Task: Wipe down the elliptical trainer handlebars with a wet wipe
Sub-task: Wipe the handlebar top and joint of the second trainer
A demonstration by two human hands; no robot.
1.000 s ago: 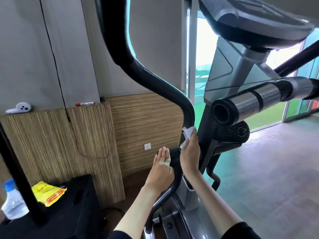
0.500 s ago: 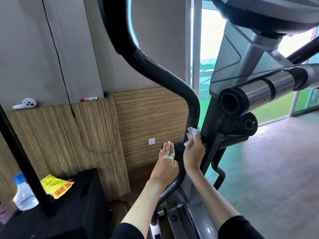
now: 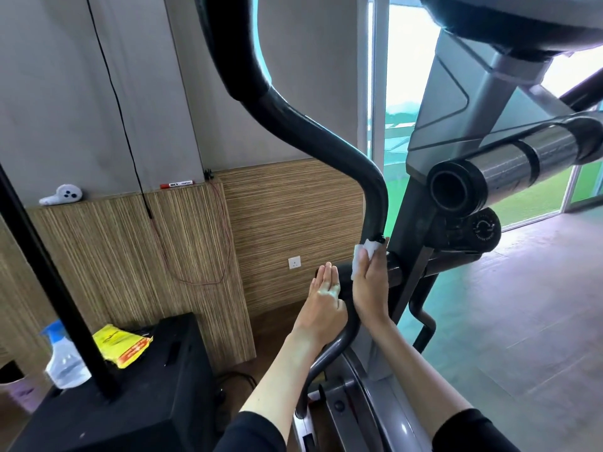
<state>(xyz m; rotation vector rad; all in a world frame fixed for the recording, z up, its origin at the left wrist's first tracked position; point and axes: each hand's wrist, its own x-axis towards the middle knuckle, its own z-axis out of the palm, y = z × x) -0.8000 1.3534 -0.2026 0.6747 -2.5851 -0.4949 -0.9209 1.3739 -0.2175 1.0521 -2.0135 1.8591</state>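
Little moved since a second ago: your right hand (image 3: 370,288) still presses the wet wipe (image 3: 361,256) onto the black handlebar (image 3: 303,128), fingers curled round both, just below its bend at frame centre. Left hand (image 3: 323,301) beside it, fingers straight, holding nothing, touching the handlebar lower down.

The handlebar (image 3: 313,132) is a thick black tube, matte above and glossy below, which descends from the top edge in an S-curve to a joint low at centre. The wet wipe (image 3: 361,256), a small crumpled white sheet, lies against the tube's lower end just under the last bend, held there by the right hand (image 3: 372,288), whose fingers wrap round the tube.
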